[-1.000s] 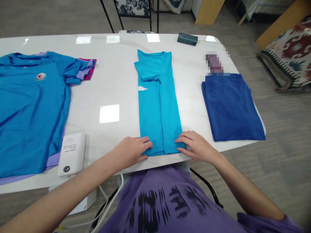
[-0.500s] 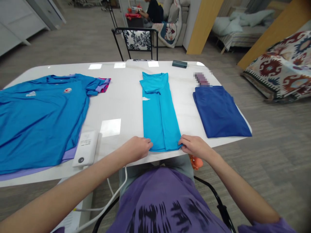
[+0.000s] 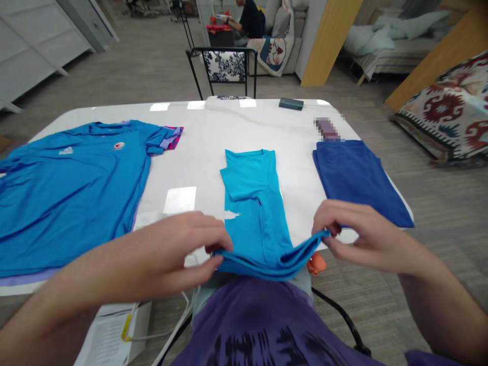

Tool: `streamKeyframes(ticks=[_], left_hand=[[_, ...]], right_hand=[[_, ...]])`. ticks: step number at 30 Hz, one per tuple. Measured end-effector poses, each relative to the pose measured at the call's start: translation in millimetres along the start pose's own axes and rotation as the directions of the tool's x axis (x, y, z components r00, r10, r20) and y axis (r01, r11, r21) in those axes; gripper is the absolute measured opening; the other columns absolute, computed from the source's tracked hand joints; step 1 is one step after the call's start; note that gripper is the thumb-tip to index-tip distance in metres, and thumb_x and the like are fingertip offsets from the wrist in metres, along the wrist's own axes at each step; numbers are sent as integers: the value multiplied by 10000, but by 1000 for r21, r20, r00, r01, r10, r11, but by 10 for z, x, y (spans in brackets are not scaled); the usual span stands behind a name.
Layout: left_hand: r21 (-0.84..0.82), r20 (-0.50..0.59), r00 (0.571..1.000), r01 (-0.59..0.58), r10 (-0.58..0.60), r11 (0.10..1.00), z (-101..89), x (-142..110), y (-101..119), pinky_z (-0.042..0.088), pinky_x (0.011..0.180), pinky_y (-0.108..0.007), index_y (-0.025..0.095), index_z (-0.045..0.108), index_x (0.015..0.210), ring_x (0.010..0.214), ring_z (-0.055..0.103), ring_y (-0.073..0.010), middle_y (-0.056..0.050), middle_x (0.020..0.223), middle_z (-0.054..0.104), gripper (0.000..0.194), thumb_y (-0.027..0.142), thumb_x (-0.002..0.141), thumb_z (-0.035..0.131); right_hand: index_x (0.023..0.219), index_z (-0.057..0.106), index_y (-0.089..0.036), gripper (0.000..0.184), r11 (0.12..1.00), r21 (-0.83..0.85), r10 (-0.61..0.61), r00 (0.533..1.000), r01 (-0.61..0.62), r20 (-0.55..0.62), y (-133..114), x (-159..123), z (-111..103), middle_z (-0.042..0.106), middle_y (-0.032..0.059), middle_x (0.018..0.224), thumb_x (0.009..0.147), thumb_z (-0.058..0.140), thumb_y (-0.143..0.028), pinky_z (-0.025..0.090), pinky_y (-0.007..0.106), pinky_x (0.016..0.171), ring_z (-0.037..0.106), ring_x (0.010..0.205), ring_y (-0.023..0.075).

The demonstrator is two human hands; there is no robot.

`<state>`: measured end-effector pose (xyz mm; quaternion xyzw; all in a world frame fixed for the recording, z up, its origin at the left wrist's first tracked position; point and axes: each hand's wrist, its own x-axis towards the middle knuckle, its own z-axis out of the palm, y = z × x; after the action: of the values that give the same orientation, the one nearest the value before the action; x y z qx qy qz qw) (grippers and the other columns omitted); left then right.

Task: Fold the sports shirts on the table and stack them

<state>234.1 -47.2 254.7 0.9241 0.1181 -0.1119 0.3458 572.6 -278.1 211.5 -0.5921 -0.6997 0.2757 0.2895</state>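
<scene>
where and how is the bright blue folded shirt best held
Probably by both ends of its hem, from the near side: the folded shirt lies collar away, and its raised layered hem sags between the left hand and right hand pinching those ends.

Left hand (image 3: 192, 239) covers one lower corner of the turquoise shirt (image 3: 247, 229). Blue shirt (image 3: 76, 193) runs out at left edge and hides most of the lilac cloth (image 3: 32, 278) beneath. Item (image 3: 328, 128) by the navy cloth (image 3: 358, 178): pixelated, identity undetermined. Print (image 3: 247, 349) on purple top (image 3: 259, 305): blurred, cropped below (illegible). Seated person (image 3: 249, 20): head cut off at top edge. Lettering on paper (image 3: 102, 330), lower left: too small to read
</scene>
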Motion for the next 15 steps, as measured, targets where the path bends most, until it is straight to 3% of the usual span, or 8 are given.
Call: streamKeyframes(ticks=[2, 4, 7, 9, 11, 15], left_hand=[[54, -167, 985, 52, -42, 997, -392, 292, -296, 614, 951, -370, 331, 808, 1189, 1036, 739, -268, -39, 1090, 781, 313, 544, 1063, 615], [91, -302, 950, 113, -81, 989, -746, 704, -697, 621, 947, -394, 300, 802, 1225, 1038, 739, -285, -52, 1099, 777, 414, 615, 1051, 598], [162, -390, 904, 253, -174, 954, -1043, 1418, -1371, 600, 1024, -428, 257, 768, 1335, 1139, 739, -316, -94, 1252, 777, 497, 618, 1080, 541], [273, -415, 873, 389, -257, 880, -1031, 1851, -1770, 561, 1100, -490, 197, 726, 1420, 1246, 714, -374, -167, 1425, 724, 585, 638, 1080, 547], [333, -407, 841, 499, -356, 800, -892, 2187, -2068, 517, 1153, -542, 142, 682, 1472, 1348, 670, -431, -242, 1539, 652, 697, 698, 1073, 548], [229, -355, 808, 563, -471, 794, -579, 2544, -2391, 521, 1111, -500, 139, 689, 1382, 1328, 678, -433, -263, 1457, 700, 822, 853, 986, 598]], right_hand=[[1094, 769, -334, 102, 996, -70, 42, 992, -51, -117, 244, 525, -281, 759, 58, 1001, 992, 771, -329, 572, 391, 736, 695, 857, 254], [1074, 770, -297, 121, 985, -112, 104, 971, -131, -215, 617, 1121, -489, 761, 61, 996, 1001, 757, -392, 576, 394, 767, 697, 878, 261], [1116, 765, -241, 178, 954, -164, 192, 933, -250, -304, 1323, 1975, -569, 785, 80, 1068, 1006, 731, -377, 575, 392, 831, 701, 917, 260], [1166, 754, -212, 237, 908, -238, 264, 911, -346, -318, 1791, 2398, -465, 793, 117, 1169, 988, 756, -368, 575, 402, 896, 714, 985, 277], [1182, 744, -189, 346, 825, -323, 371, 875, -464, -311, 2174, 2647, -293, 782, 171, 1242, 963, 810, -449, 575, 428, 935, 724, 1070, 323], [1150, 741, -175, 587, 692, -361, 563, 780, -626, -273, 2582, 2759, -12, 784, 234, 1236, 944, 779, -723, 570, 443, 879, 749, 1079, 383]])
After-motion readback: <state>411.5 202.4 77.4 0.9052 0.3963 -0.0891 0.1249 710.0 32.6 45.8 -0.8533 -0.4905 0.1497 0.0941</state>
